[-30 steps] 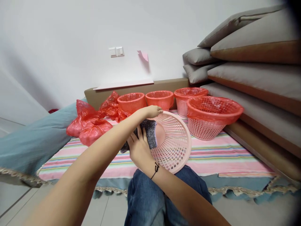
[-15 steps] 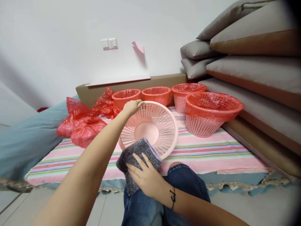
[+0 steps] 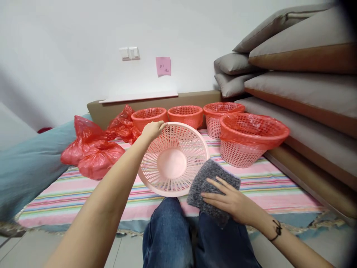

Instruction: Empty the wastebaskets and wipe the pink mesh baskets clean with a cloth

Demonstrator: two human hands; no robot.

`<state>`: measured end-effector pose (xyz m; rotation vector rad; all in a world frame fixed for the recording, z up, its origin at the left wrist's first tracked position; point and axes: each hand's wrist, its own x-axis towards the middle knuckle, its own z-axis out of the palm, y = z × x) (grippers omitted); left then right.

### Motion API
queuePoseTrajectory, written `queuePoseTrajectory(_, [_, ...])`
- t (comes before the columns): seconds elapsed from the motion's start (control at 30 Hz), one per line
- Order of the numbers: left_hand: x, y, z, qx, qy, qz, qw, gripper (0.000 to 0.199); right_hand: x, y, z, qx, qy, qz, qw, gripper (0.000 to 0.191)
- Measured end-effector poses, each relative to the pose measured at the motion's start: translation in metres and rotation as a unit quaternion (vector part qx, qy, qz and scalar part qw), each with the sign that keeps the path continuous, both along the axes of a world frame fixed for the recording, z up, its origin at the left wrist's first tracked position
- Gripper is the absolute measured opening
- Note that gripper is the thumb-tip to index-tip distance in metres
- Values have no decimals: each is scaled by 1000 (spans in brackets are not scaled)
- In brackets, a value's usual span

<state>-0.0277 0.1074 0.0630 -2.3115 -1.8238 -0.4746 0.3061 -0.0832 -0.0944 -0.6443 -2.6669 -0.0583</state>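
Observation:
A round pink plastic basket [image 3: 172, 163] with slotted sides is tilted so that its inside faces me. My left hand [image 3: 154, 130] grips its rim at the upper left, fingers curled over the edge. At the basket's lower right rim is a dark grey fuzzy cloth [image 3: 208, 186], folded into a thick pad. My right hand [image 3: 227, 199] lies over this cloth with fingers stretched across it, pressing it by the rim; the thumb is hidden. A dark cord bracelet circles the right wrist.
Behind stand several baskets lined with red plastic bags, the nearest basket [image 3: 241, 152] at right. Tied red bags [image 3: 99, 160] lie at left on the striped cloth [image 3: 92, 195]. Grey cushions [image 3: 304, 87] are stacked at right. A pink note [image 3: 163, 66] sticks to the wall.
My right hand has moved the grey cloth rightward along the basket's lower rim. My left hand keeps its hold on the basket. The wall note's lifted paper now lies flat.

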Motion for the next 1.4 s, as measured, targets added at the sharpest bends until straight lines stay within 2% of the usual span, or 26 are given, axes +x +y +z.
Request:
queuePoseTrajectory(0.13, [0,-6,-1,-1,9,-13,1000,48,40,25,-8,-54,30,-90,994,84])
queuePoseTrajectory(0.2, [5,-10,-2,9,22,-15,1000,49,55,39,-16,-93,110,-159,977,81])
queuePoseTrajectory(0.23, [9,-11,-2,16,28,-15,999,50,60,47,-20,-117,169,-196,959,77])
queuePoseTrajectory(0.3, [17,-15,-2,28,36,-13,999,52,66,62,-24,-161,314,-267,897,62])
queuePoseTrajectory(0.37, [25,-18,-2,33,46,-8,998,54,67,78,-21,-208,451,-317,808,46])
queuePoseTrajectory(0.43, [33,-21,-1,36,57,-3,998,55,62,92,-7,-246,552,-334,723,37])
queuePoseTrajectory(0.47, [36,-22,-1,36,62,-2,997,55,57,98,3,-256,585,-329,695,36])
queuePoseTrajectory(0.5, [39,-24,0,36,65,-1,997,55,52,102,14,-257,606,-317,683,36])
queuePoseTrajectory(0.53, [42,-24,0,36,67,0,997,55,44,104,26,-244,616,-302,685,37])
queuePoseTrajectory(0.57, [45,-25,0,36,68,-1,997,56,36,104,38,-221,615,-285,702,39])
queuePoseTrajectory(0.67, [52,-25,0,43,74,-3,996,58,7,96,60,-169,544,-215,794,47])
queuePoseTrajectory(0.73, [55,-24,-1,46,79,-3,996,59,-10,86,58,-165,478,-196,840,54])
queuePoseTrajectory(0.8, [56,-23,-1,47,84,3,995,61,-22,74,43,-147,430,-217,864,61])
queuePoseTrajectory(0.93, [56,-19,-1,47,96,22,994,64,-33,47,5,-80,360,-278,887,69])
queuePoseTrajectory(1.03, [55,-15,0,40,94,32,994,64,-40,27,-13,-55,313,-300,899,73])
queuePoseTrajectory(1.23, [50,-7,2,31,87,42,995,69,-75,-5,-27,-19,296,-330,896,72])
queuePoseTrajectory(1.4, [39,1,0,31,100,58,993,62,-110,-35,-32,-29,342,-281,896,72])
